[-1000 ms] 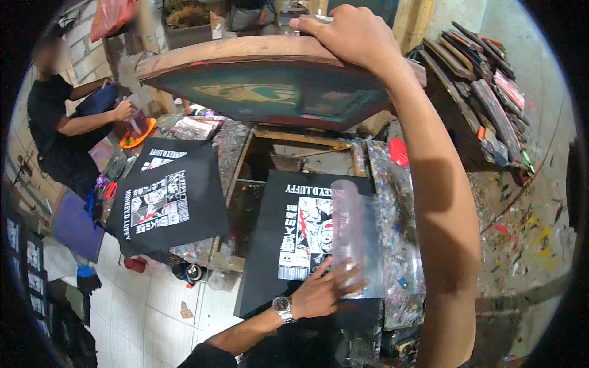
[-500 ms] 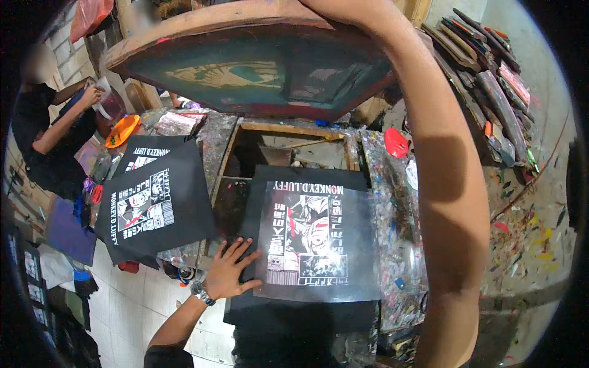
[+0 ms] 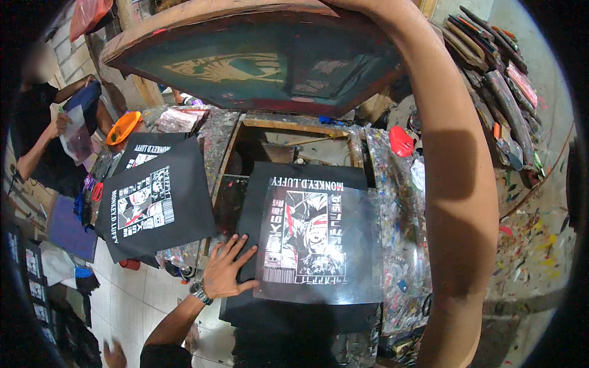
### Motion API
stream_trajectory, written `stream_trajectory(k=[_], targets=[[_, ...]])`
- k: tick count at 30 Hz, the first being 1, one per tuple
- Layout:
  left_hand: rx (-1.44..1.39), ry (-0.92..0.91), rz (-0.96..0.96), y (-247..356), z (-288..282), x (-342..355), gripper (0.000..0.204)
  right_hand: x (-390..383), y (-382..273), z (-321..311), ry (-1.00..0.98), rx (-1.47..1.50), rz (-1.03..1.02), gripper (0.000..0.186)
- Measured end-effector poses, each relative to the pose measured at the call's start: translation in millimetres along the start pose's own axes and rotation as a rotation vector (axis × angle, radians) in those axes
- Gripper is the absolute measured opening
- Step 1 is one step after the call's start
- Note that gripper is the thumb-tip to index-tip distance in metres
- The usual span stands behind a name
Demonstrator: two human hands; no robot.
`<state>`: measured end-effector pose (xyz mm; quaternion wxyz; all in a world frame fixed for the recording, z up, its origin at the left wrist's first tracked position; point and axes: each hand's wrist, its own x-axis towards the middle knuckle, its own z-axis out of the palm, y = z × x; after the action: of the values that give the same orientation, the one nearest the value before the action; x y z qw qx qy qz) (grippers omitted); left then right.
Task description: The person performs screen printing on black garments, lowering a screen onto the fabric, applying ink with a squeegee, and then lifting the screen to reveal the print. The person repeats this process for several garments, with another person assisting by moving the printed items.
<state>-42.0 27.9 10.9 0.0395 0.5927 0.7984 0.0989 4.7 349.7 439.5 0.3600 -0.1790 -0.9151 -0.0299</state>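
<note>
My left hand (image 3: 228,271), a watch on its wrist, lies flat with fingers spread at the left edge of a black fabric panel (image 3: 251,211). The panel bears a white and red printed picture and lettering. A clear plastic sheet (image 3: 362,270) covers most of the print, and my thumb reaches its left edge. Overhead, a wooden-framed printing screen (image 3: 227,92) is tilted up. My right arm stretches up to it, and my right hand (image 3: 356,3) grips the frame's top edge; its fingers are mostly cut off by the picture's upper rim.
Printed black panels (image 3: 190,184) lie stacked on the left. An orange dish (image 3: 124,127) and a red lid-like piece (image 3: 401,141) sit on the paint-spattered bench (image 3: 399,245). Squeegee-like tools (image 3: 509,104) lean at right. Someone at left holds a translucent sheet (image 3: 78,132); another hand (image 3: 114,354) shows below.
The person at left has lowered the translucent sheet. Another person's hand has appeared at lower left. My hands keep their places; the view has shifted slightly.
</note>
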Motion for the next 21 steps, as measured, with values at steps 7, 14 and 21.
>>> stream_trajectory(k=[7, 14, 21], targets=[[-0.066, 0.041, 0.043, -1.9, -1.4, -2.2, 0.090, 2.0, 4.0, 0.6, 0.007, 0.012, -0.027, 0.072], [-0.056, 0.063, 0.078, -2.0, 3.9, -1.2, 0.094, 14.3, 9.8, 9.6, 0.056, -0.075, -0.041, 0.074], [-0.041, 0.011, 0.054, -5.1, 3.3, 1.1, 0.099, 44.5, 24.2, 23.5, 0.034, -0.155, -0.225, 0.060]])
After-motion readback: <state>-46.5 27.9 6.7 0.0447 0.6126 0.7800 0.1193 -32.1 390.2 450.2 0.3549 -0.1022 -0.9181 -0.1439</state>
